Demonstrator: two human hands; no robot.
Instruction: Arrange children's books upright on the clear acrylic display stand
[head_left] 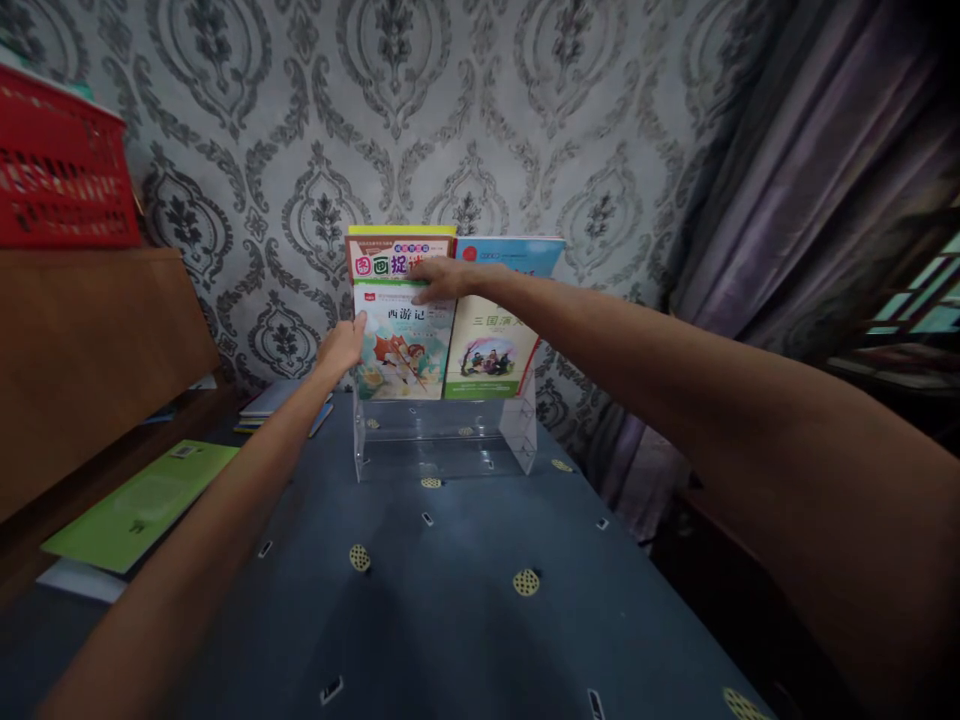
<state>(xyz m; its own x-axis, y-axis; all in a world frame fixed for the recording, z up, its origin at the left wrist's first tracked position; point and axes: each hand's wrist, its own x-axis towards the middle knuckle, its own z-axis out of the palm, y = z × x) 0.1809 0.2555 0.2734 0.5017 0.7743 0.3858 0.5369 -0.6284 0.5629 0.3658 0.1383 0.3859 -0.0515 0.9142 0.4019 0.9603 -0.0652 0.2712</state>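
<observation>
A clear acrylic book stand (pixel 517 435) stands on the table, with books leaning in its upper tier. At the front left is a white-topped picture book (pixel 401 350) with a cartoon figure in a red cape. My left hand (pixel 343 345) holds its left edge, the thumb near the cover and the other fingers mostly hidden. Across its top edge, my right hand (pixel 446 280) is closed with thumb and forefinger near the upper right. Behind it is a book with colourful lettering (pixel 367 262). Beside it, a green-bottomed book (pixel 487 350) stands before a blue book (pixel 544 255), partly covered by my right forearm.
A green book (pixel 142 505) lies at the left, near a small stack of books (pixel 274 400). A red basket (pixel 64 170) sits on a brown wooden piece (pixel 97 360). Patterned wallpaper is behind the stand; a purple-grey curtain (pixel 825 170) hangs at the right.
</observation>
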